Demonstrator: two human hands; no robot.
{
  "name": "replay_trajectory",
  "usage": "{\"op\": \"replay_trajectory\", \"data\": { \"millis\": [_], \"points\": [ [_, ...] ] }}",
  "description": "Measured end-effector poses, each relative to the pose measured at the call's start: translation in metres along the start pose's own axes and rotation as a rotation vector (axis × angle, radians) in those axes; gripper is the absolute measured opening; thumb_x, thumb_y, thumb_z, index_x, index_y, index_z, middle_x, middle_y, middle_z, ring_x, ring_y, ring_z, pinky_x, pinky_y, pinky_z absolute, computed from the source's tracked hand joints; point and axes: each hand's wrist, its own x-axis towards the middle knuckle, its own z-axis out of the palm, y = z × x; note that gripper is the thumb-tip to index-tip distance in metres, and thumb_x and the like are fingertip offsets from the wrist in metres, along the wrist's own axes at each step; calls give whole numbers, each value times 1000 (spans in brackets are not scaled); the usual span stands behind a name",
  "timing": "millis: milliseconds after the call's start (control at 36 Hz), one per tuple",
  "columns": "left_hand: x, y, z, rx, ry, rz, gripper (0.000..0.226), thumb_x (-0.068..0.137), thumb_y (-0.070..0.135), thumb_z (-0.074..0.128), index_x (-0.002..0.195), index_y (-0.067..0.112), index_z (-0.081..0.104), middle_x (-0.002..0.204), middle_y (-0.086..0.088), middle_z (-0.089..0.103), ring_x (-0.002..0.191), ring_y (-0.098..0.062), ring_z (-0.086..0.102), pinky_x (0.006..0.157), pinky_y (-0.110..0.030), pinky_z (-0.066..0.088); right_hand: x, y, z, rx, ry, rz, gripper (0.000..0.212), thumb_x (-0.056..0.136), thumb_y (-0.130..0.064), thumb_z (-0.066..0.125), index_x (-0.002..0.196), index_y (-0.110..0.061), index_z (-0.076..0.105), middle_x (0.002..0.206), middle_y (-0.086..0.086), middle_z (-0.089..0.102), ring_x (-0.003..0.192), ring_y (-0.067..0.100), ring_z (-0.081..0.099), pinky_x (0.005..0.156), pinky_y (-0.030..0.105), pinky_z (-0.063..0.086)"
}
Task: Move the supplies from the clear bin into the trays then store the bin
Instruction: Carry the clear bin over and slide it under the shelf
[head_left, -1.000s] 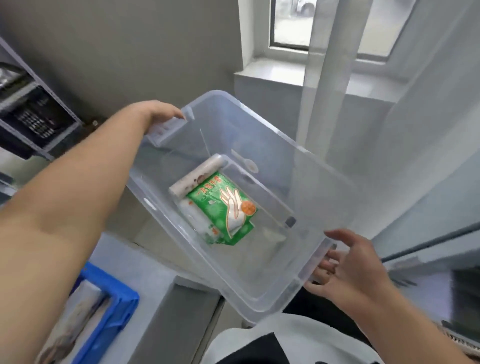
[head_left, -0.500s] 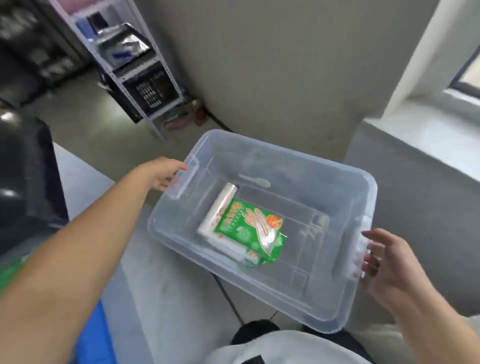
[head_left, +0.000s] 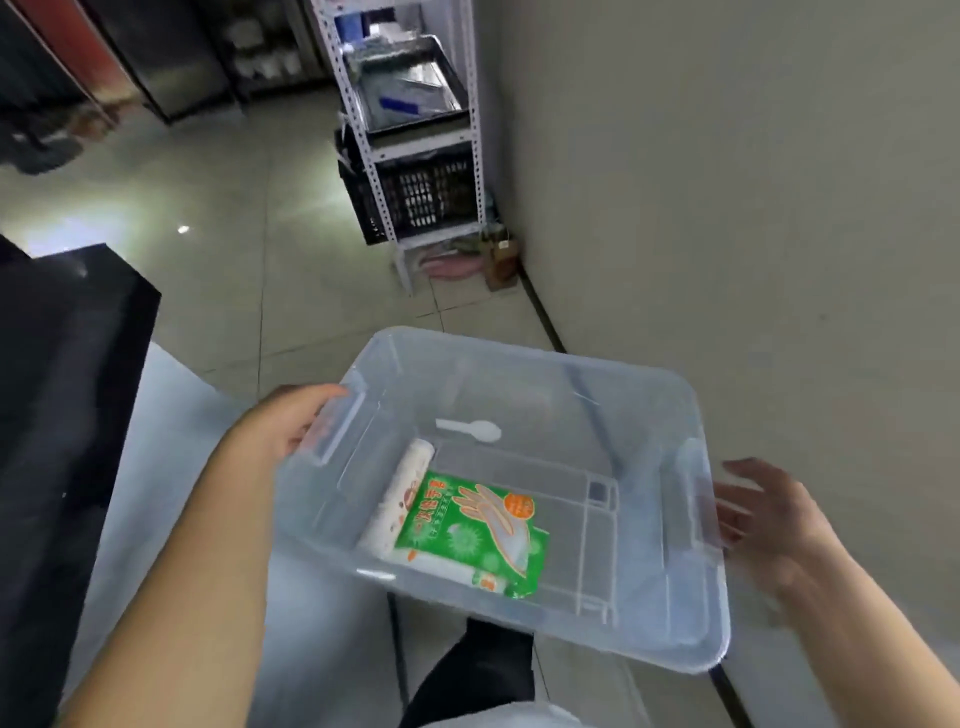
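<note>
I carry a clear plastic bin (head_left: 524, 364) in front of me, above the floor. My left hand (head_left: 283, 423) grips its left handle, fingers curled under the lip. At the right handle, my right hand (head_left: 769, 525) has its fingers spread and straight, touching the bin's outer side. Inside the bin lie a green packet of disposable gloves (head_left: 475, 530), a white roll (head_left: 397, 499) beside it on the left, and a white plastic spoon (head_left: 470, 429) nearer the far wall.
A white metal shelf rack (head_left: 410, 130) with a black crate (head_left: 415, 195) stands against the beige wall (head_left: 727, 182) ahead. A black counter (head_left: 62, 389) is at the left, a pale table surface (head_left: 171, 483) below my left arm.
The view has swung left from the window to the shelf and wall. The bin came along in both hands and now sits more level. The right fingers look straighter.
</note>
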Motion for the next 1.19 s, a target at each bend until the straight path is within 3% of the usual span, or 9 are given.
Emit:
{"op": "replay_trajectory", "data": {
  "millis": [139,278,583,722,833,944,1028,1083,1194],
  "points": [
    [71,49,-29,-44,-67,-106,51,87,42,66,126,10,62,111,-9,63,99,-29,64,83,-34,48,30,-77,77,22,19,-163,7,77,-18,56,77,-11,56,81,11,55,63,24,45,60,32,34],
    [140,110,-45,-69,-77,-128,35,83,44,69,99,13,65,99,-9,67,80,-21,63,61,-31,46,66,-147,136,50,49,-192,14,88,-23,53,77,-15,58,79,7,59,66,23,53,61,32,42],
    [306,193,-84,-252,-132,-169,39,84,37,71,113,11,68,96,-14,68,82,-30,65,73,-38,55,231,-281,290,-183,54,-109,17,85,-29,56,81,-13,62,76,4,59,67,21,53,61,30,41],
    [351,213,-139,-383,-39,-258,33,88,31,67,112,9,67,103,-17,70,91,-35,67,70,-41,57,317,-338,424,-288,-15,-113,15,89,-26,53,77,-17,57,83,4,56,67,22,51,61,30,36],
    [382,227,-203,-453,98,-325,27,85,31,69,100,9,70,82,-11,71,75,-29,65,63,-37,56,371,-368,550,-453,-124,-104,19,92,-20,52,74,-14,54,93,11,53,65,21,46,59,30,36],
    [410,233,-272,-472,238,-394,28,85,33,70,99,9,68,84,-12,62,70,-27,59,61,-35,53,402,-376,680,-632,-253,-58,32,94,-28,57,112,-4,62,108,14,52,71,27,48,66,33,40],
    [433,230,-325,-501,290,-402,27,87,35,69,99,10,68,84,-12,62,68,-28,58,59,-33,51,413,-371,776,-724,-315,-19,26,87,-33,63,100,-11,64,109,14,58,88,30,55,78,40,47],
    [454,227,-361,-533,326,-402,25,88,33,67,102,12,68,87,-14,60,70,-29,57,61,-34,49,423,-366,840,-778,-339,-3,31,84,-32,65,107,-10,65,110,14,58,94,31,54,83,41,47],
    [510,229,-428,-573,378,-421,26,88,31,67,100,10,63,82,-14,51,67,-26,49,59,-30,40,436,-358,962,-821,-374,59,14,83,-24,61,92,-13,59,91,10,53,82,28,49,74,36,43]
  ]
}}
